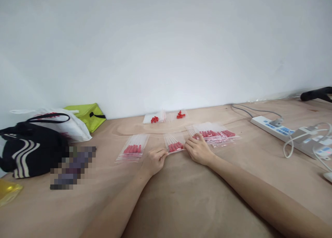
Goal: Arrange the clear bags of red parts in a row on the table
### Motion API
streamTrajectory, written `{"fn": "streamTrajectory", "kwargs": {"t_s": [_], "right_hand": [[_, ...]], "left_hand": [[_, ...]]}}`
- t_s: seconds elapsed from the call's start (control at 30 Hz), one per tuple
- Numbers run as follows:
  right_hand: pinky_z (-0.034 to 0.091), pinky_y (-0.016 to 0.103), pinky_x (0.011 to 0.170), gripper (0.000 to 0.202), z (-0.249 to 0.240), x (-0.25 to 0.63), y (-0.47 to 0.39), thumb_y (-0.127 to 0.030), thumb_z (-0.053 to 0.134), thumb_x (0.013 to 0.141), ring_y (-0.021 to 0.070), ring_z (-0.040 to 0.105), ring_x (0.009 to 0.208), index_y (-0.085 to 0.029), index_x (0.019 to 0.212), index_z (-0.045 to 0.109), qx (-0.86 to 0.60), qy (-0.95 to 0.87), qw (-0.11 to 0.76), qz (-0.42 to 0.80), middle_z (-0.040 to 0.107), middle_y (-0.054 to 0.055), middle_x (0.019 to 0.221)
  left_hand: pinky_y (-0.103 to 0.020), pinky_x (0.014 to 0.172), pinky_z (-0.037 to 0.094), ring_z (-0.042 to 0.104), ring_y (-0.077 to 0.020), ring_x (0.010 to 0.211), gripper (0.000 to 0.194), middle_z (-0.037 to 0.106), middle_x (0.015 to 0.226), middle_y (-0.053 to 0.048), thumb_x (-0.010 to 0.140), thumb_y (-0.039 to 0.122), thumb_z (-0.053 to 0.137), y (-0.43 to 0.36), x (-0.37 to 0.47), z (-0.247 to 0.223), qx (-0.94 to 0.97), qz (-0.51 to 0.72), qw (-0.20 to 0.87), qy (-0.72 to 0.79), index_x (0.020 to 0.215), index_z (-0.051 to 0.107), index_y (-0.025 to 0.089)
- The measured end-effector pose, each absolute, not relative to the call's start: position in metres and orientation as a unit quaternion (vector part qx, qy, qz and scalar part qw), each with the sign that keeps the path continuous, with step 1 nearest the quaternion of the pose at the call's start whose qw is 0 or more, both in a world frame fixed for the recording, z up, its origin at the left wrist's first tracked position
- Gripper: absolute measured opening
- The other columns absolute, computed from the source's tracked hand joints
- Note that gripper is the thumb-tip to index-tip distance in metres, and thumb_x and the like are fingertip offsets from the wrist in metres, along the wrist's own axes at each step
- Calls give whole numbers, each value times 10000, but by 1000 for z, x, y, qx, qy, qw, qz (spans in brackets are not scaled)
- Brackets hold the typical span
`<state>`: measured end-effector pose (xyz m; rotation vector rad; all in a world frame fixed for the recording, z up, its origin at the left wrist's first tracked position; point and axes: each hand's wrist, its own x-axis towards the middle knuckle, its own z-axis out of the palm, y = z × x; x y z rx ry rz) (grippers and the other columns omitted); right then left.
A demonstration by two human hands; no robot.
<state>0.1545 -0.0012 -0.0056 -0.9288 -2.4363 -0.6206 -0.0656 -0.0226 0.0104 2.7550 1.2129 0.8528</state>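
Hands point(155, 160) point(198, 149) pinching bag point(175, 143), tabletop point(181, 196) open

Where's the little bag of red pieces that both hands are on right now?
Head view, centre of the table: the small bag lies between the left hand and right hand, beside a pile of filled bags.

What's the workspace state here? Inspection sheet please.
Surface: bare wooden tabletop against a white wall.
Job's things: small clear bag of red pieces pinched at its near edge; filled bag to its left; stack of filled bags to its right.
Clutter: two bags with loose red pieces near wall; dark striped bag; green pouch.
Grippers: left hand and right hand both on the middle bag's edge.
Cables: power strip with plugged leads, right.
Surroundings: nothing seen.
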Motion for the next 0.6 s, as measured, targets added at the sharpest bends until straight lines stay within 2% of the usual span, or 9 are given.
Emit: {"fn": "streamTrajectory", "kwargs": {"t_s": [0.27,0.4,0.47,0.53,0.6], "right_hand": [[182,410,830,278,-9,163,-1,-288,435,861,167,437,716,-154,635,525,-362,-864,267,-228,532,27,644],[235,358,766,230,-8,161,1,-340,465,847,166,458,739,-163,713,526,-343,-876,283,-187,558,27,730],[264,322,716,167,-10,159,2,-284,455,852,158,472,742,-168,752,523,-319,-890,279,-170,567,33,789],[289,301,676,156,-13,157,3,-179,396,860,147,486,707,-171,749,505,-311,-892,287,-157,569,35,789],[324,283,632,178,-16,156,4,-108,330,848,147,500,680,-171,764,474,-331,-879,320,-121,569,47,792]], "left_hand": [[-217,608,431,560,-114,665,184,605,709,-11,815,188,418,-20,-74,3,876,273,23,397,703,563,172],[-222,649,448,569,-111,712,178,618,759,-7,821,201,416,-21,-74,0,876,284,30,389,738,573,184],[-233,689,455,571,-115,745,162,624,789,-12,816,221,429,-23,-72,1,879,294,15,375,776,582,187],[-283,791,437,550,-151,886,167,618,907,-34,794,269,470,-26,-72,5,880,298,-26,369,896,579,192],[-367,904,363,469,-204,1045,295,575,1051,-58,765,320,504,-28,-74,9,864,302,-87,394,1031,539,197]]}}
